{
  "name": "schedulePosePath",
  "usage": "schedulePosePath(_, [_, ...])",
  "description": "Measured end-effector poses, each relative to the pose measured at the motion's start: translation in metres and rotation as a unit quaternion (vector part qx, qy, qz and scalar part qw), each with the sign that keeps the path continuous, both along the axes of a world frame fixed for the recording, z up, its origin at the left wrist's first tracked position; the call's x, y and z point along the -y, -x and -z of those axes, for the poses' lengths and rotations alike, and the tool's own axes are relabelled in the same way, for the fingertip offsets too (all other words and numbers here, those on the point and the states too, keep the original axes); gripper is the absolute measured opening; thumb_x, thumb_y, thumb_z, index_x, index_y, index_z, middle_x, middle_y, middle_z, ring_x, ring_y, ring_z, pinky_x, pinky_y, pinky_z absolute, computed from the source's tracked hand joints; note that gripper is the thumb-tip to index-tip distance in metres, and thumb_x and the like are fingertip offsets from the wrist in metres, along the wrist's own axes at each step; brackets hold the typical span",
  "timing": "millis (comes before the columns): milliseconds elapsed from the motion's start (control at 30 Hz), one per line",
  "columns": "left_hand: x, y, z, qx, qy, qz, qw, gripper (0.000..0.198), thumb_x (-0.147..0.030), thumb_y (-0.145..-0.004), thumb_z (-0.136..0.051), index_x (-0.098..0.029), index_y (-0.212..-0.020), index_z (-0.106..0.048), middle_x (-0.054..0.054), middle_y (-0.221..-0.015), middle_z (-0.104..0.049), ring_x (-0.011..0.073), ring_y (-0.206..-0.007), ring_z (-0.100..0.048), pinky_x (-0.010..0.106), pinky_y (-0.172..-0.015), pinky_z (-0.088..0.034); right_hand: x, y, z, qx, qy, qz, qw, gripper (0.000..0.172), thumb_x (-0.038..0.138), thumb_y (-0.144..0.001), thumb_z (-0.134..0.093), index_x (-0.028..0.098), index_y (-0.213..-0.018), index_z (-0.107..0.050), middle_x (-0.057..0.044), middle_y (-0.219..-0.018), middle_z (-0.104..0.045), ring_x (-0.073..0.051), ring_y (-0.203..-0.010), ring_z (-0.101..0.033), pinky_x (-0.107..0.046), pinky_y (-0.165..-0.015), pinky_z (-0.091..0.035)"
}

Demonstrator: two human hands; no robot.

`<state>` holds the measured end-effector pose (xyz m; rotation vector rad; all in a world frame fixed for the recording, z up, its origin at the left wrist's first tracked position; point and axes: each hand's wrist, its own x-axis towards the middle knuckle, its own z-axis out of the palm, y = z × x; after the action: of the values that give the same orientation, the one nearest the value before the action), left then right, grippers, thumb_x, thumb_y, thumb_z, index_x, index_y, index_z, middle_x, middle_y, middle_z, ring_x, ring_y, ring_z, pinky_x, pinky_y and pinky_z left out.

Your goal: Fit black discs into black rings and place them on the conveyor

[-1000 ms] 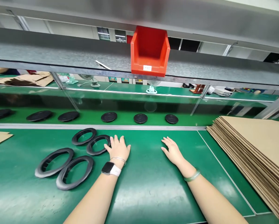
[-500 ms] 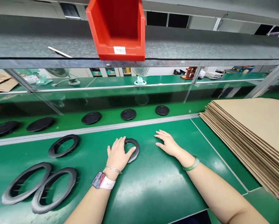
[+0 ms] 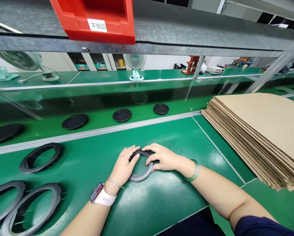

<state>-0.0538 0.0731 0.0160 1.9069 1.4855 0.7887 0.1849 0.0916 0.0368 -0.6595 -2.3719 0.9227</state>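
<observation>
A dark ring (image 3: pixel 139 178) with a grey rim is on the green tabletop in front of me. My left hand (image 3: pixel 123 165) is closed on its left side, thumb over the inner edge. Gripping the right side is my right hand (image 3: pixel 163 158), fingers over the rim. Parts of the ring are hidden behind the fingers. To the left lie three similar, larger-looking rings: one ring (image 3: pixel 29 164) farther back and two nearer, the right one of these (image 3: pixel 55 200) overlapping its neighbour (image 3: pixel 20 193).
Black discs (image 3: pixel 121 115) lie in a row on the green strip beyond the metal rail (image 3: pixel 98 131). A cardboard stack (image 3: pixel 257 124) stands at the right. Overhead, a red bin (image 3: pixel 117 32) sits on a grey shelf (image 3: pixel 186 29). Fans are behind.
My right hand has moved left and taken hold of the ring's right side. The left hand stays on the ring, which now sits slightly lower in view. The camera view has shifted.
</observation>
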Motion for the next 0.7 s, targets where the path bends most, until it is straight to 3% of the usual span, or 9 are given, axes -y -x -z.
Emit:
schedulePosePath(67, [0.001, 0.000, -0.005, 0.108, 0.062, -0.020, 0.992, 0.048, -0.054, -0.093, -0.044, -0.024, -0.123, -0.066, 0.008, -0.132, -0.069, 0.0283, -0.132, -0.054, 0.050, -0.119, -0.028, -0.002, 0.003, 0.007, -0.058, 0.050, 0.044, 0.996, 0.020, 0.038, -0.080, -0.078, 0.025, -0.095, -0.077, -0.008, -0.126, -0.060, -0.025, -0.116, -0.057, -0.040, -0.102, -0.048])
schedulePosePath(133, [0.003, 0.000, -0.011, 0.246, 0.128, -0.040, 0.960, 0.061, -0.062, -0.096, -0.031, -0.021, -0.126, -0.063, 0.010, -0.125, -0.072, 0.0290, -0.125, -0.060, 0.049, -0.113, -0.037, -0.006, 0.004, 0.013, -0.123, 0.162, 0.098, 0.974, 0.030, 0.049, -0.083, -0.073, 0.021, -0.092, -0.074, -0.008, -0.105, -0.066, -0.019, -0.090, -0.066, -0.034, -0.081, -0.056])
schedulePosePath(200, [0.005, -0.001, -0.013, 0.355, 0.171, -0.033, 0.919, 0.073, -0.069, -0.094, -0.022, -0.017, -0.127, -0.062, 0.012, -0.115, -0.075, 0.0302, -0.116, -0.065, 0.048, -0.105, -0.045, -0.011, 0.005, 0.018, -0.165, 0.303, 0.131, 0.929, 0.043, 0.060, -0.083, -0.067, 0.017, -0.086, -0.070, -0.006, -0.086, -0.067, -0.014, -0.062, -0.064, -0.026, -0.057, -0.053])
schedulePosePath(267, [0.006, -0.002, -0.014, 0.401, 0.186, -0.007, 0.897, 0.077, -0.074, -0.091, -0.026, -0.015, -0.125, -0.061, 0.014, -0.110, -0.076, 0.0310, -0.109, -0.068, 0.046, -0.099, -0.049, -0.015, 0.005, 0.022, -0.194, 0.413, 0.143, 0.878, 0.051, 0.066, -0.081, -0.065, 0.015, -0.084, -0.066, -0.004, -0.076, -0.067, -0.011, -0.049, -0.059, -0.021, -0.043, -0.046])
schedulePosePath(333, [0.007, -0.004, -0.012, 0.400, 0.187, 0.020, 0.897, 0.069, -0.072, -0.088, -0.043, -0.016, -0.126, -0.058, 0.014, -0.111, -0.075, 0.0307, -0.106, -0.069, 0.044, -0.096, -0.051, -0.017, 0.005, 0.024, -0.225, 0.465, 0.145, 0.844, 0.053, 0.066, -0.077, -0.069, 0.014, -0.085, -0.066, -0.004, -0.077, -0.068, -0.011, -0.048, -0.061, -0.020, -0.040, -0.046])
schedulePosePath(467, [0.005, -0.004, -0.008, 0.349, 0.193, 0.030, 0.916, 0.062, -0.043, -0.076, -0.078, -0.019, -0.128, -0.053, 0.010, -0.108, -0.075, 0.0266, -0.103, -0.070, 0.043, -0.098, -0.051, -0.019, 0.004, 0.024, -0.271, 0.501, 0.131, 0.811, 0.051, 0.061, -0.075, -0.073, 0.013, -0.088, -0.066, -0.005, -0.078, -0.069, -0.012, -0.049, -0.064, -0.020, -0.041, -0.049])
schedulePosePath(700, [0.004, -0.004, -0.007, 0.279, 0.187, 0.030, 0.941, 0.037, -0.036, -0.071, -0.081, -0.019, -0.100, -0.067, 0.008, -0.103, -0.075, 0.0248, -0.101, -0.068, 0.043, -0.099, -0.050, -0.021, 0.001, 0.026, -0.293, 0.522, 0.084, 0.797, 0.041, 0.048, -0.082, -0.073, 0.011, -0.098, -0.064, -0.007, -0.082, -0.071, -0.015, -0.058, -0.069, -0.023, -0.051, -0.056])
